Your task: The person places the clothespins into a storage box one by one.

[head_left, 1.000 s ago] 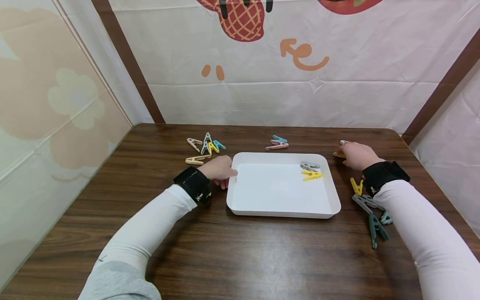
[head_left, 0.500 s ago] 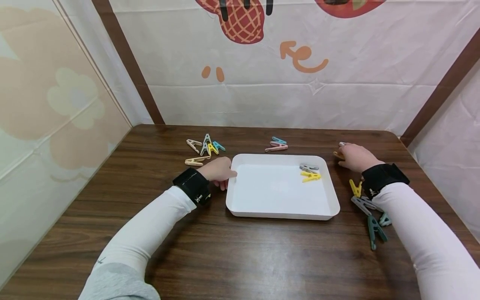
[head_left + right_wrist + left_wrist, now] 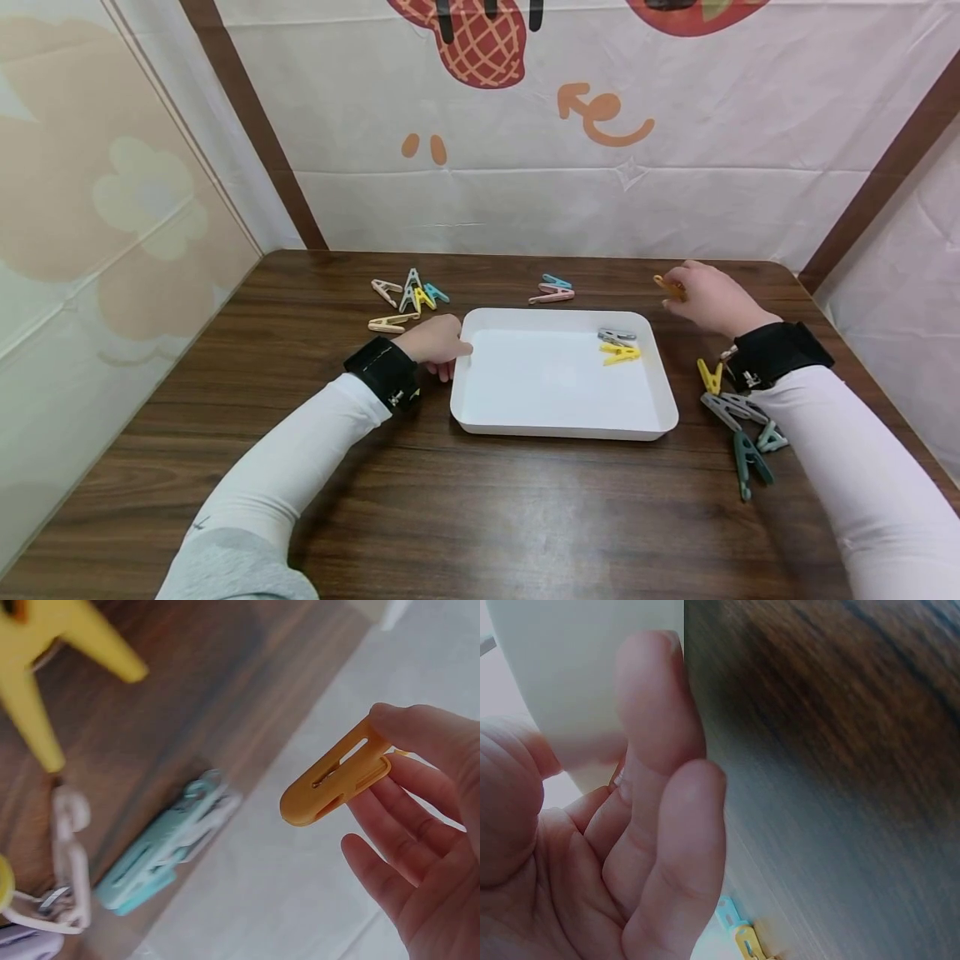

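Observation:
At the left edge of a white tray point(image 3: 562, 434), my left hand point(image 3: 433, 340) grips the rim, its thumb over the edge. The left wrist view shows curled fingers point(image 3: 690, 832) against the tray's outer wall. My right hand point(image 3: 708, 296) is beyond the tray's back right corner, pinching an orange clothespin point(image 3: 337, 776) between thumb and fingers. In the right wrist view this clothespin points away from the palm, above the table. Inside the tray, toward its right side, lie a yellow clothespin point(image 3: 621, 354) and grey ones point(image 3: 617, 335).
Behind my left hand lies a group of clothespins, including a yellow one point(image 3: 424, 298) and a cream one point(image 3: 392, 322). A pink clothespin point(image 3: 551, 293) and a blue one point(image 3: 557, 280) lie behind the tray. Near my right wrist are yellow, grey and dark green clothespins point(image 3: 744, 462).
My right hand has risen from the table with the orange clothespin and turned slightly, so more of the clothespin shows. The left hand and the tray stay in place.

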Demonstrator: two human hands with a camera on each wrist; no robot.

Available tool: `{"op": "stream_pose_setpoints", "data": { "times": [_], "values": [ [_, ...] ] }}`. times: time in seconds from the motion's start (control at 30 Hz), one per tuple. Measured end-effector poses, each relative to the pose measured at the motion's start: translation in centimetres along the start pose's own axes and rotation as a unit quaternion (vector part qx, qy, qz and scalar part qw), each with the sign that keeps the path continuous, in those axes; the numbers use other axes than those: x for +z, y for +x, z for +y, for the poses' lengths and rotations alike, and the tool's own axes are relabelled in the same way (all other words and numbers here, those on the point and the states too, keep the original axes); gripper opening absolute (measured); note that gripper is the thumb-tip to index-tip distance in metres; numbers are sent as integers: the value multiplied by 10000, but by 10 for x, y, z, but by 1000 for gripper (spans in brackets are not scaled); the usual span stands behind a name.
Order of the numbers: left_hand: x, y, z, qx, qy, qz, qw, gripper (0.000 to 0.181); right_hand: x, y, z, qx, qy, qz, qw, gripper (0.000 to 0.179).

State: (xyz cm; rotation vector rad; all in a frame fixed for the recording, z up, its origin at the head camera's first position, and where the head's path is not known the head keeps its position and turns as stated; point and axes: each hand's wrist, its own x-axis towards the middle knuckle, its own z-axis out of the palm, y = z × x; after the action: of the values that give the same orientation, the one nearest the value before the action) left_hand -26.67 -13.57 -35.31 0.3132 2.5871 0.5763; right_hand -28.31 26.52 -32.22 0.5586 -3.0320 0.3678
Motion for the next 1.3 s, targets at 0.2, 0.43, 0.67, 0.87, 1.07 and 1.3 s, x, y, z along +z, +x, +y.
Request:
{"op": "stream_pose_setpoints", "data": {
  "times": [0.2,0.43,0.67,0.87,1.07,1.3],
  "values": [
    [0,-1,0,-40,-18,3,10000,22,-12,-1,-20,-335,152,239,9990,35],
    [-1,0,-1,-61,-40,-2,10000,22,-19,-7,-52,-623,111,125,9979,36],
    [-2,1,0,-87,-48,-44,9999,22,-10,-12,-76,-976,121,-392,9944,33],
    [-2,2,0,-63,-19,-33,10000,22,5,-15,-83,-1345,30,-691,9885,32],
    [-1,3,0,-110,-44,-58,9999,21,23,-19,-84,-1666,-157,-1019,9806,28],
    [0,3,-2,-83,-61,-55,9999,21,33,-23,-85,-1738,-302,-1333,9752,26]
  ]
}}
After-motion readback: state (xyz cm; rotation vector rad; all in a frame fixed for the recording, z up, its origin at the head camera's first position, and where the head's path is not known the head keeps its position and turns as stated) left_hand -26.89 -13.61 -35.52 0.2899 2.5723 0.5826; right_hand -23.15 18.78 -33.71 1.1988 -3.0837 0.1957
